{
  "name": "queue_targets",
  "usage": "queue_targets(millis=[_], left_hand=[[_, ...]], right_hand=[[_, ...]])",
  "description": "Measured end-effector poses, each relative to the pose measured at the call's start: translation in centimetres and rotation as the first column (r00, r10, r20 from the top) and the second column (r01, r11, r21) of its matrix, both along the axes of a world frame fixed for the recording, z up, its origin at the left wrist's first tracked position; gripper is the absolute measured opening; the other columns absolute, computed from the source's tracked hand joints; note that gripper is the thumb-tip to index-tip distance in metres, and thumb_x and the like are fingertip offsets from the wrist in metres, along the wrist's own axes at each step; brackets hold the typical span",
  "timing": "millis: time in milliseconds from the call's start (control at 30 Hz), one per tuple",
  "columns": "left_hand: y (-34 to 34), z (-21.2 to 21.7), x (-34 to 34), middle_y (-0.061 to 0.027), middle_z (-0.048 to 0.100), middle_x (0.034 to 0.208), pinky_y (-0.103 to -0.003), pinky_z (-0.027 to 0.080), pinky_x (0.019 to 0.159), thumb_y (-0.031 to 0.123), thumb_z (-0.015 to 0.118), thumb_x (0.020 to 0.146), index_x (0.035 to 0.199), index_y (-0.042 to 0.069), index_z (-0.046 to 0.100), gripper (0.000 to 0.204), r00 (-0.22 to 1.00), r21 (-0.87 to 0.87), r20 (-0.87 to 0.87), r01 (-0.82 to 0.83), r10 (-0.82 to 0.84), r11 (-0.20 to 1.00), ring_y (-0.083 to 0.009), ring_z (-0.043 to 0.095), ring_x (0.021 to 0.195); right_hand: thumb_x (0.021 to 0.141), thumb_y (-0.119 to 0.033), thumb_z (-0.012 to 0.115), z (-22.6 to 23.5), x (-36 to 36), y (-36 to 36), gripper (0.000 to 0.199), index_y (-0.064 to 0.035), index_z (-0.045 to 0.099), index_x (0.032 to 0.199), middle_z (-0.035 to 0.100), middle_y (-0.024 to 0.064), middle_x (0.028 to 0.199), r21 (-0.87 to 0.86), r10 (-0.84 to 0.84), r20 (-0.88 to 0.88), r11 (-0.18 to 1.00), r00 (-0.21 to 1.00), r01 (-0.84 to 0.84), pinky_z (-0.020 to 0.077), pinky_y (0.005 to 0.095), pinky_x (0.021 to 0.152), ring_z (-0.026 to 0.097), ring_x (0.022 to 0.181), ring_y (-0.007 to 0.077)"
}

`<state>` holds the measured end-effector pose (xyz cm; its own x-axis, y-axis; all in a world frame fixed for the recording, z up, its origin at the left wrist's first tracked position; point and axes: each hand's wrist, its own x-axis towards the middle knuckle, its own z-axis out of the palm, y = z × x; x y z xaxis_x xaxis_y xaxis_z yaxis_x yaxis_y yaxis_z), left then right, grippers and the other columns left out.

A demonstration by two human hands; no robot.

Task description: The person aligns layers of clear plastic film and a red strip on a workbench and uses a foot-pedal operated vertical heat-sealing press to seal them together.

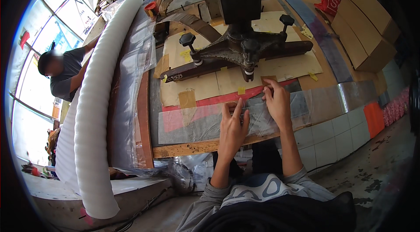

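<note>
A clear film (262, 120) is pressed flat on the bench (192, 148), long axis left-right, by the left hand (232, 128) and right hand (276, 101), fingers spread, nothing gripped.

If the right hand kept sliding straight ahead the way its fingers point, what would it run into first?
The right hand lies on the clear plastic sheet, fingertips pointing up the bench. Straight on it would probably meet first the small brown tape patch on the cardboard, then the dark chair base. Depth is uncertain.

Bright windows (65, 9) fill the far left. Near right, the concrete floor (372, 166) is stained, with pale tiles (337, 136) beside it. Cardboard boxes (363, 22) stand far right.
</note>
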<state>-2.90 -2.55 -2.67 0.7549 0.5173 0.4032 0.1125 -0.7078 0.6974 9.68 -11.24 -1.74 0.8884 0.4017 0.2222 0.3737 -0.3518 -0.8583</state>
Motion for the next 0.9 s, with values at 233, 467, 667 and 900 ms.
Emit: queue_targets(millis=[233,467,667,900], left_hand=[[-0.2,0.8,-0.1,-0.0183,0.051,0.097,-0.037,0.048,0.065,0.005,0.06,0.083,0.119,0.0,0.054,0.036,0.999,-0.089,0.015,0.039,-0.038,0.995,-0.0298,0.057,0.08],[0.1,1.1,-0.1,-0.0135,0.061,0.09,-0.028,0.048,0.061,0.004,0.059,0.085,0.12,0.003,0.054,0.036,0.987,-0.335,0.129,0.13,-0.091,0.933,-0.0177,0.06,0.068],[0.9,1.4,-1.5,-0.0104,0.067,0.08,-0.024,0.049,0.062,0.007,0.054,0.087,0.116,0.003,0.058,0.029,0.949,-0.503,0.058,0.295,-0.309,0.812,-0.0098,0.062,0.068],[1.1,2.3,-2.1,-0.0024,0.064,0.075,-0.02,0.049,0.059,0.01,0.051,0.09,0.108,0.002,0.064,0.024,0.789,-0.603,-0.089,0.444,-0.608,0.663,-0.0042,0.058,0.067]], right_hand=[[0.087,-0.002,0.053,0.5,0.0,-0.2,0.024,0.0047,0.057,0.11,0.065,0.0113,0.078,0.066,0.02,-0.146,0.998,0.989,-0.011,0.0485,0.0265,0.052,0.062,0.059,0.0138],[0.088,0.0,0.051,0.3,-0.5,-0.7,0.027,0.0048,0.056,0.114,0.065,0.0078,0.08,0.346,0.208,-0.249,0.931,0.946,-0.114,0.0471,0.0213,0.046,0.061,0.061,0.0096],[0.084,-0.002,0.055,3.5,-1.4,-3.2,0.025,0.0037,0.058,0.108,0.063,0.0141,0.085,-0.037,0.171,-0.254,0.982,0.952,-0.186,0.0511,0.0305,0.059,0.064,0.066,0.0181],[0.079,-0.009,0.064,1.9,5.3,-2.1,0.031,0.0012,0.057,0.108,0.055,0.0152,0.109,-0.349,0.302,0.357,0.921,0.884,-0.173,0.0476,0.0355,0.082,0.057,0.098,0.0316]])
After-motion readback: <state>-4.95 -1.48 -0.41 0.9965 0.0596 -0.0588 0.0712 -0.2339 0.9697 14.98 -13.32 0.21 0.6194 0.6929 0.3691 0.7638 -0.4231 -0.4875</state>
